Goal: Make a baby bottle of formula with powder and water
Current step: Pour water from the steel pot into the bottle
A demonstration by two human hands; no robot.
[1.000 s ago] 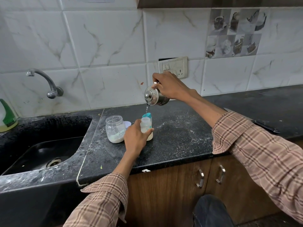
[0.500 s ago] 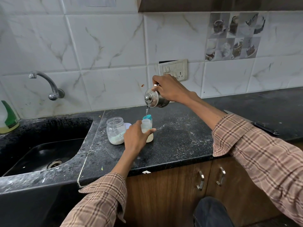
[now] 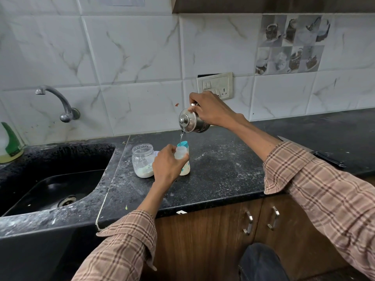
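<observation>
Both hands (image 3: 169,161) apparently curled, right higher.

The left hand (image 3: 167,162) covers the near side of the baby bottle (image 3: 183,161); the fill level behind its fingers cannot be read. A small pale object (image 3: 156,153) shows only as a sliver between that hand and the powder jar (image 3: 142,160); its identity cannot be told. A teal cap (image 3: 184,143) stands behind the bottle, its lower part hidden. The right hand (image 3: 211,110) conceals the handle and rear of the steel kettle (image 3: 191,121). Right of that hand's sleeve, a dark flat item (image 3: 326,159) on the bench (image 3: 223,169) is partly covered. Far left of the left hand, a green-topped bottle (image 3: 10,141) is cut off by the frame edge.
</observation>
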